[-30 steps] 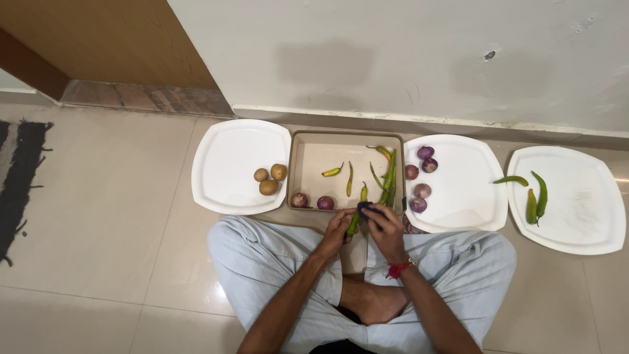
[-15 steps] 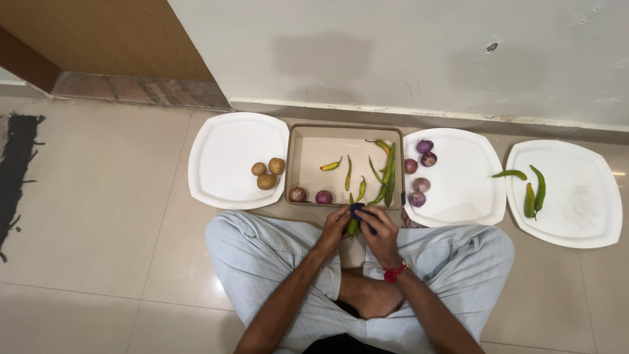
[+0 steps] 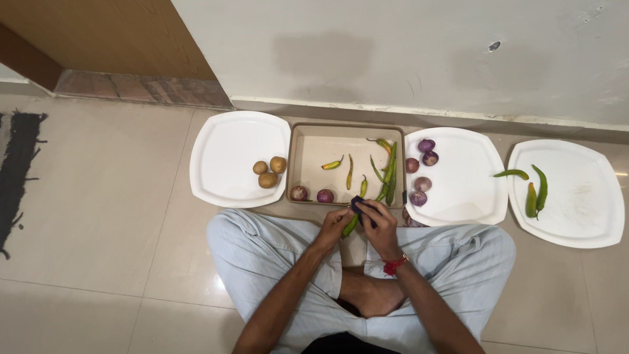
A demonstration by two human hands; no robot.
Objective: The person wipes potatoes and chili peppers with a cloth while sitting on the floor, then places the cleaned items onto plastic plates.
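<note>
From above, the green chilli (image 3: 350, 226) lies slantwise between the two hands, just in front of the tan tray (image 3: 303, 141), its long axis running from lower left up toward the right. The left hand (image 3: 335, 225) pinches its lower end. The right hand (image 3: 377, 219), equally close, is closed around a small dark cloth (image 3: 357, 202) at its upper end.
</note>
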